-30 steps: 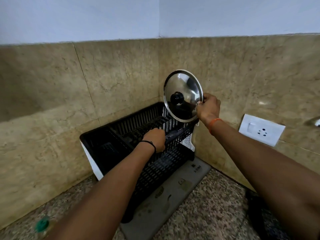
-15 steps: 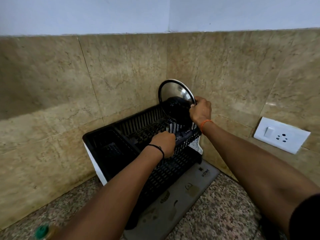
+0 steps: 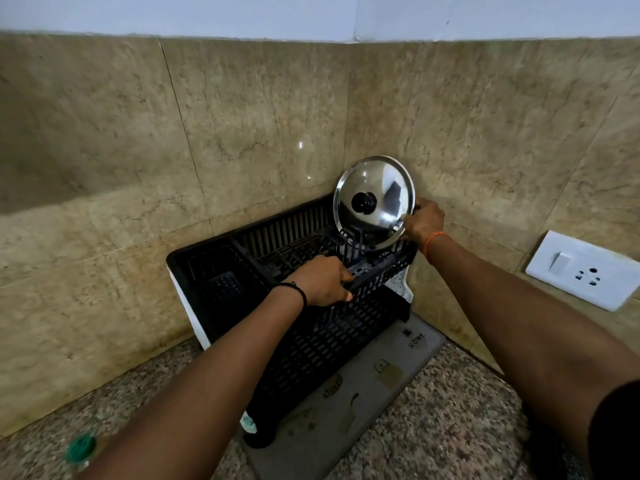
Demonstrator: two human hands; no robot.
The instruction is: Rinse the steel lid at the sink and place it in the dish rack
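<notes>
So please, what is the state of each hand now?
Left hand: closed on the dish rack front rim.
Right hand: holding the steel lid by its edge.

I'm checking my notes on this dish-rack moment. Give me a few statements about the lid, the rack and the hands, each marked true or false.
1. The right hand holds the steel lid by its rim. True.
2. The lid lies flat, knob down. False: it stands on edge, its black knob facing the camera.
3. The left hand grips the front edge of the black dish rack. True.
4. The rack's upper tier is full of plates. False: only the lid shows there.
5. A white wall socket sits right of the rack. True.
</notes>
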